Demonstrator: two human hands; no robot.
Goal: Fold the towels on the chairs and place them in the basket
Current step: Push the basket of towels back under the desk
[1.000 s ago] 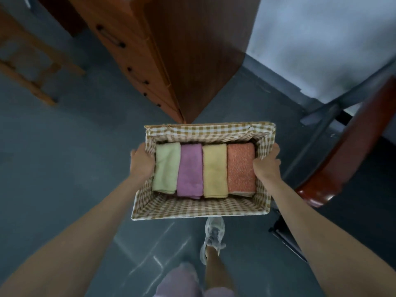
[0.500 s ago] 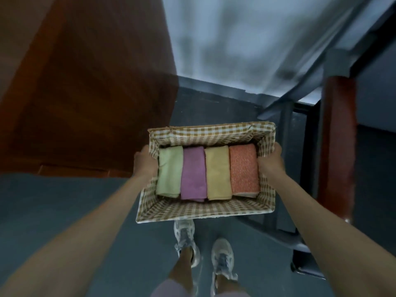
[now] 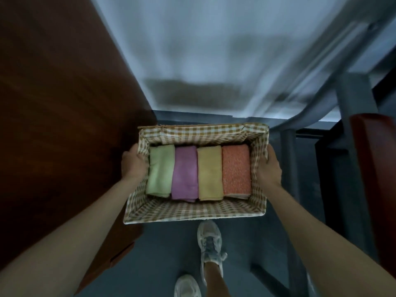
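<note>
While a person carries a gingham-lined basket (image 3: 201, 130) at arm's length above a dark floor (image 3: 171, 254), the left hand (image 3: 134, 162) clasps its left end wall and the right hand (image 3: 270, 167) clasps its right end wall, each curled over the rim. Whether any fingers reach under the base cannot be told from this angle. The main hazard appears to be the tight passage: the basket's left end hangs just beside a tall wooden cabinet (image 3: 64, 103), and a grey metal frame (image 3: 353, 93) and a reddish wooden post (image 3: 372, 168) stand near on the right, so a knock on either side could tip the load. A white shoe (image 3: 209, 239) is planted under the basket's near edge with a second shoe (image 3: 186, 286) behind it, and a foot catching the frame's lower bars would likely jolt the basket. A slack grip on the soft-looking walls could let one end sag and spill the folds. Inside, four folded towels lie side by side, filling the floor of the basket from end to end: a green towel (image 3: 160, 170) against the left wall, then a purple towel (image 3: 184, 172), a yellow towel (image 3: 210, 172) and a speckled orange towel (image 3: 236, 169) against the right wall. All four sit flat below the rim. The pale surface (image 3: 214, 50) beyond is blurred, possibly a wall.
</note>
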